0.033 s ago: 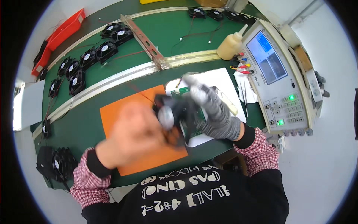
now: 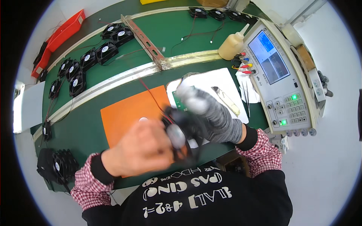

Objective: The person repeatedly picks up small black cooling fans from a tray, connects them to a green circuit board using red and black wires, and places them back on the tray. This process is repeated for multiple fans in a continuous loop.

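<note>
A black cooling fan [image 2: 184, 130] with a pale round hub is held over the white board, tilted and smeared by motion. My right hand [image 2: 213, 115], in a grey glove with white fingertips, is closed on the fan's right side. Close against the fan's left side is my bare left hand [image 2: 141, 148], its fingers curled; what they hold, if anything, is hidden. A small white round piece [image 2: 143, 119] shows just above its knuckles. The fan's red wire [image 2: 152, 95] runs up and left. Beneath the hands lie an orange sheet [image 2: 124, 109] and a green circuit board [image 2: 179, 101].
Several black fans [image 2: 88, 58] with wires stand at the far left, others [image 2: 198, 12] at the back. A metal rail [image 2: 143, 39] crosses the bench. On the right are a squeeze bottle [image 2: 231, 46], tweezers [image 2: 247, 94], a knife [image 2: 226, 101] and a test instrument [image 2: 281, 75].
The fan and my left hand have shifted a little right and toward me. The white round piece and more of the red wire have come into sight.
</note>
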Demonstrator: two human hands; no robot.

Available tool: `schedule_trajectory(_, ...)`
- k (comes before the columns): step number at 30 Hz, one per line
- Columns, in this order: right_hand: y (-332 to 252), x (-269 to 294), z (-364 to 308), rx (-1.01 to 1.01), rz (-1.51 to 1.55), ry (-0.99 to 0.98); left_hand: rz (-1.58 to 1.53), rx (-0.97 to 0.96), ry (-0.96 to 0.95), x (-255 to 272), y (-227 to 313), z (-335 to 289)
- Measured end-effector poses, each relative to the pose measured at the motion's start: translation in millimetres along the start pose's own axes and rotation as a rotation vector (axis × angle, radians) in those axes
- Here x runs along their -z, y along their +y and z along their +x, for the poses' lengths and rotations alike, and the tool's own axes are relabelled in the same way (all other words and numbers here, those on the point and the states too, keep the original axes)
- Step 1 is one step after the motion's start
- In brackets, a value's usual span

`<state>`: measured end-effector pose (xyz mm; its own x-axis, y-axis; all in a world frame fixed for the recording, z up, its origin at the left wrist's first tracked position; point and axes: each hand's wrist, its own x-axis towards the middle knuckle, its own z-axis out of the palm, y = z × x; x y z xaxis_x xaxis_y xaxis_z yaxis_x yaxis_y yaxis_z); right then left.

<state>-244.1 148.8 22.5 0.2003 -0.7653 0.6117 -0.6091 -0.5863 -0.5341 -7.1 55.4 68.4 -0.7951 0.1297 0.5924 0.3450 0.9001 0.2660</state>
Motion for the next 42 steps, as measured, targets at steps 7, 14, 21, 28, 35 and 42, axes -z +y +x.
schedule_trajectory(7,10.6,20.6,-15.8,0.032,-0.371,-0.156,0.431,0.223,-0.331,48.7,2.9,-36.7)
schedule_trajectory(14,-15.1,-7.4,7.4,0.079,0.011,-0.117,-0.177,0.108,-0.265,32.4,21.0,-17.2)
schedule_trajectory(21,11.3,33.6,0.2,-0.098,-0.462,-0.270,0.528,0.409,-0.183,69.1,-0.5,-42.4)
schedule_trajectory(28,21.5,22.6,-6.7,-0.623,0.118,-0.136,0.581,0.295,-0.151,47.3,-14.7,-66.1)
schedule_trajectory(35,29.6,10.5,-17.0,-0.483,0.101,-0.062,0.322,0.672,0.133,14.6,-13.7,-62.5)
schedule_trajectory(42,30.7,5.7,-18.4,-0.424,0.051,-0.085,-0.275,0.870,0.065,-6.3,-16.3,-47.4)
